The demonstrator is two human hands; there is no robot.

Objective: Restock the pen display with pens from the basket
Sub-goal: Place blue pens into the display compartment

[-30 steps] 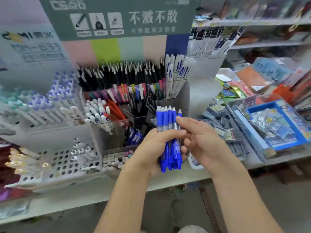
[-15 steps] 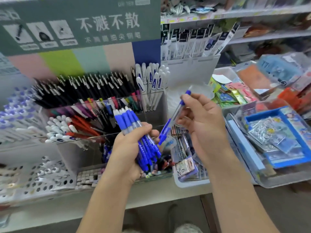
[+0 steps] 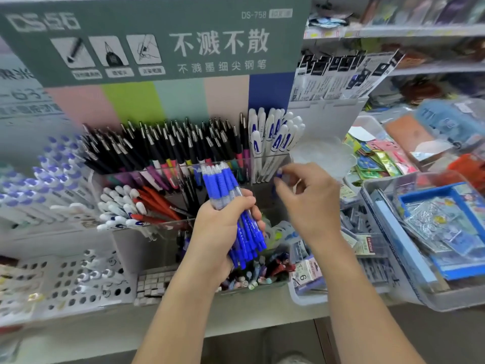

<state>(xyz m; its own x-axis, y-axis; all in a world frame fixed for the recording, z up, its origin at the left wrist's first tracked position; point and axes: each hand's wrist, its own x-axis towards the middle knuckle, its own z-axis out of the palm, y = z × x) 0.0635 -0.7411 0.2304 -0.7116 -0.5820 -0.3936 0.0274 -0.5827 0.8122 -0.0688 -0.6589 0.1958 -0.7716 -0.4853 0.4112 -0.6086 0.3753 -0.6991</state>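
Note:
My left hand [image 3: 217, 232] grips a thick bundle of blue pens [image 3: 223, 187], tips pointing up, in front of the clear tiered pen display [image 3: 141, 248]. My right hand [image 3: 312, 203] is at the display's right side, just below the white pens [image 3: 273, 137]. It pinches a single blue pen [image 3: 279, 172] by its top end, and the pen's lower part reaches down into the clear compartment there. The hand is motion-blurred. No basket is in view.
Black pens [image 3: 170, 145] fill the back row, red and white pens [image 3: 136, 206] the left front. A white perforated holder [image 3: 65, 282] stands lower left. Clear bins with a blue tray [image 3: 430, 232] crowd the right. A green sign [image 3: 157, 40] rises behind.
My right hand pulled one blue pen out of the bundle, lifted it away, and now has it lowered into the display's right compartment. My left hand keeps the bundle.

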